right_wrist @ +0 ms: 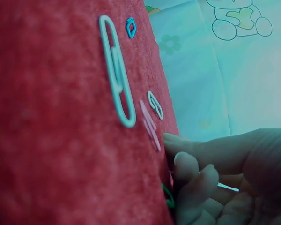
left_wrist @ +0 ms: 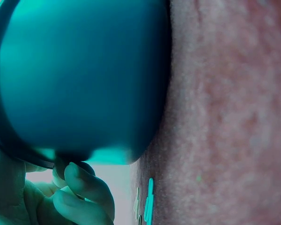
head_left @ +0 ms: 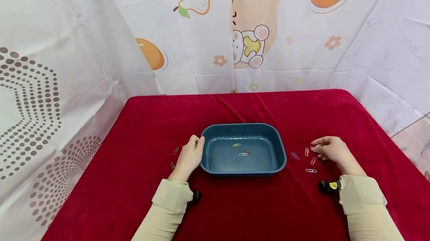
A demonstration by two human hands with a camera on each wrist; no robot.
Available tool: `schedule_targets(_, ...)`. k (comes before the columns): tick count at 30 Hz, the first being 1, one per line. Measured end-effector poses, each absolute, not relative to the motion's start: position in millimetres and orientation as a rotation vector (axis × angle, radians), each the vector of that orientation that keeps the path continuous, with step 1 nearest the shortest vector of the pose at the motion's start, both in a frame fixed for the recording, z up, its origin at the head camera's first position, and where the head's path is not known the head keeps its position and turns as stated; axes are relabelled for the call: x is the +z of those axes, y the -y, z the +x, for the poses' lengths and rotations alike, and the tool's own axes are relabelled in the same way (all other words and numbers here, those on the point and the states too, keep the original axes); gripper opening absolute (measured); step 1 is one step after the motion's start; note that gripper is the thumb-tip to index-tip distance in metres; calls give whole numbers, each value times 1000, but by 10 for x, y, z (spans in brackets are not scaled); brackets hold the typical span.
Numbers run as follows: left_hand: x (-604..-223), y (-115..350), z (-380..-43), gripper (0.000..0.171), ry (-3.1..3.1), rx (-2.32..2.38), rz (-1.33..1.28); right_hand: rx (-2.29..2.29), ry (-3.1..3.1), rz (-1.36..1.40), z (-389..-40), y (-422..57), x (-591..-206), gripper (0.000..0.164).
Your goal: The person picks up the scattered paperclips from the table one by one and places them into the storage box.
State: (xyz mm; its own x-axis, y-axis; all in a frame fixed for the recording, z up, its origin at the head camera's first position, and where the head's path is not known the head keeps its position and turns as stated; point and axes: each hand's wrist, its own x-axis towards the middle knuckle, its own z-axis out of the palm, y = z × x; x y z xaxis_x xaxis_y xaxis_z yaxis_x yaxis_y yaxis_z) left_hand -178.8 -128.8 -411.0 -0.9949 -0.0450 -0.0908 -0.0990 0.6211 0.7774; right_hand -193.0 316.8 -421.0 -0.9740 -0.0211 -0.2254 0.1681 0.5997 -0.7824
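Observation:
A dark blue rectangular tray (head_left: 243, 173) stands on the cloth with a yellow paper clip (head_left: 236, 145), a red paper clip (head_left: 247, 152) and a white paper clip (head_left: 243, 154) inside. My left hand (head_left: 190, 155) grips its left rim, seen also in the left wrist view under the tray (left_wrist: 79, 79). Over on the right, my right hand (head_left: 330, 149) is low at the cloth, thumb and fingertips close together around a small pinkish paper clip (head_left: 312, 146); whether they pinch it is unclear. Near these fingers lie a white paper clip (head_left: 307, 152) and a pink paper clip (head_left: 313, 161).
A blue paper clip (head_left: 295, 155) and another white paper clip (head_left: 311, 170) lie between the tray and the right hand. A dark paper clip (head_left: 322, 161) is partly hidden beneath that hand. Two more clips lie left of the left hand. Red cloth (head_left: 255, 207) covers the table; printed curtains (head_left: 201, 54) surround it.

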Motion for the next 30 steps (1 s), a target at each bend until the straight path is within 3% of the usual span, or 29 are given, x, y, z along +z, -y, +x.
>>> schedule_targets(20, -4110, 1294, -1793, 29, -2811, 1293, -115, -1398, -2553, 101, -1947, -3178, -4159, 36)
schedule_targets(30, -4113, 1291, -1794, 30, -2792, 1301, -121, -1598, -2449, 138, -1933, -3148, -4089, 15)
